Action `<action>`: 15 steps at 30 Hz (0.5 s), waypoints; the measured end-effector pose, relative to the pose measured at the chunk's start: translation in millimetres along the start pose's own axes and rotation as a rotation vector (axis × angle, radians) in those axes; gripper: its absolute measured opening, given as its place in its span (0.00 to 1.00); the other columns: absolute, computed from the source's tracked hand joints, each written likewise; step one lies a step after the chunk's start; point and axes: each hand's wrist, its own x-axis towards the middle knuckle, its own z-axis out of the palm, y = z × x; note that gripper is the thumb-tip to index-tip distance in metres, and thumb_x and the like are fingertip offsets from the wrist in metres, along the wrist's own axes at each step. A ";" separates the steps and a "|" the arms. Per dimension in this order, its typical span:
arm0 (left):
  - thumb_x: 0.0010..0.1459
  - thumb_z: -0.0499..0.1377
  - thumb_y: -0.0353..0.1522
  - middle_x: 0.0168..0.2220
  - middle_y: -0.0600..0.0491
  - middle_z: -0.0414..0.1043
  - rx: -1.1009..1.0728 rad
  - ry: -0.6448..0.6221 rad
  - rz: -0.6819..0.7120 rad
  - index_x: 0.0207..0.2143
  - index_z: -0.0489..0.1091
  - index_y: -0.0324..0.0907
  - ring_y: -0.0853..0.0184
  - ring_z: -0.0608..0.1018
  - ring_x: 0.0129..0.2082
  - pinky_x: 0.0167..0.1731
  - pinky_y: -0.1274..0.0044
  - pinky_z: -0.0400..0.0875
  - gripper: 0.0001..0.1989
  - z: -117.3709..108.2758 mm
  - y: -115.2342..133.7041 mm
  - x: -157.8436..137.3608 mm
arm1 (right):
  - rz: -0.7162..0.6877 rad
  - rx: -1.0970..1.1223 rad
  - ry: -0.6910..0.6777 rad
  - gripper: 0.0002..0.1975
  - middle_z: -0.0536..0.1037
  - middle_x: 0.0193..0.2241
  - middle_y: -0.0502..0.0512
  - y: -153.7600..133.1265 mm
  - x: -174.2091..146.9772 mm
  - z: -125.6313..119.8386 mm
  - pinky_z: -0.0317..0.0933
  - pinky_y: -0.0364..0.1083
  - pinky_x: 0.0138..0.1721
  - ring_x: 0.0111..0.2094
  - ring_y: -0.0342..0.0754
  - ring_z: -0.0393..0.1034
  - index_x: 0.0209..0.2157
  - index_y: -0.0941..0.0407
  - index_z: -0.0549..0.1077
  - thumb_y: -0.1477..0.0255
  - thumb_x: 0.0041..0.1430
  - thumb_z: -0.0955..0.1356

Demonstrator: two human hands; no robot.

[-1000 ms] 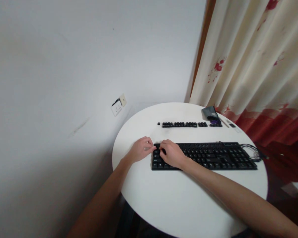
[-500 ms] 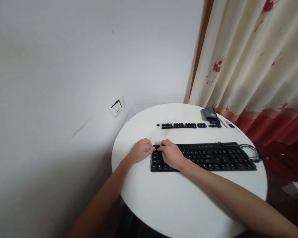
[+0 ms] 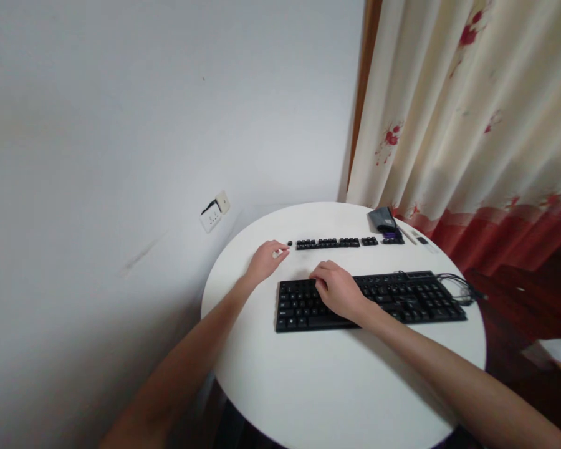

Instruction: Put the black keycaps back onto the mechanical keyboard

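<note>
My left hand (image 3: 266, 259) hovers over the white table at the left, thumb and index finger apart, with nothing visible between them. Just beyond its fingertips lies a single loose black keycap (image 3: 290, 243). A black keyboard (image 3: 402, 299) lies flat in front of me. Over its upper left part my right hand (image 3: 335, 287) is closed, fingers curled and pinched; what they hold, if anything, is hidden. Behind the keyboard runs a row of loose black keycaps (image 3: 327, 244), split into groups.
The round white table (image 3: 280, 380) stands against a wall with a socket (image 3: 210, 218). A dark grey pouch (image 3: 382, 219) sits at the back right, near a slim pale stick (image 3: 407, 234). The keyboard's coiled cable (image 3: 462, 290) lies at the right edge. A patterned curtain (image 3: 416, 125) hangs behind.
My left hand has left the keyboard's upper left corner and moved away toward the single keycap, its fingers opening. My right hand has shifted slightly right over the keyboard.
</note>
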 end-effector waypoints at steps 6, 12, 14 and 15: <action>0.59 0.61 0.33 0.38 0.49 0.77 0.002 -0.028 0.031 0.39 0.79 0.43 0.63 0.76 0.39 0.44 0.70 0.70 0.08 36.3 -11.9 43.0 | 0.081 0.082 0.115 0.13 0.77 0.35 0.55 25.7 -7.7 -11.6 0.62 0.48 0.46 0.41 0.49 0.68 0.35 0.56 0.77 0.84 0.57 0.63; 0.58 0.62 0.33 0.40 0.49 0.76 0.013 -0.023 0.001 0.40 0.79 0.44 0.63 0.77 0.39 0.44 0.71 0.70 0.08 60.9 -26.3 45.5 | 0.076 0.122 0.175 0.13 0.77 0.36 0.56 35.9 -5.5 -18.6 0.63 0.49 0.46 0.41 0.50 0.69 0.36 0.56 0.77 0.83 0.58 0.63; 0.58 0.63 0.34 0.41 0.49 0.75 0.016 -0.036 0.000 0.41 0.79 0.44 0.62 0.76 0.40 0.45 0.70 0.70 0.09 65.4 -28.0 45.9 | 0.079 0.127 0.173 0.13 0.77 0.36 0.56 36.5 -5.3 -20.2 0.63 0.49 0.46 0.41 0.50 0.69 0.35 0.56 0.77 0.83 0.58 0.63; 0.58 0.63 0.34 0.42 0.49 0.75 0.018 -0.042 0.001 0.41 0.79 0.44 0.62 0.76 0.41 0.46 0.70 0.69 0.09 67.0 -28.5 46.6 | 0.082 0.129 0.173 0.13 0.77 0.36 0.56 36.5 -5.3 -21.0 0.63 0.49 0.46 0.41 0.50 0.69 0.35 0.55 0.77 0.82 0.58 0.63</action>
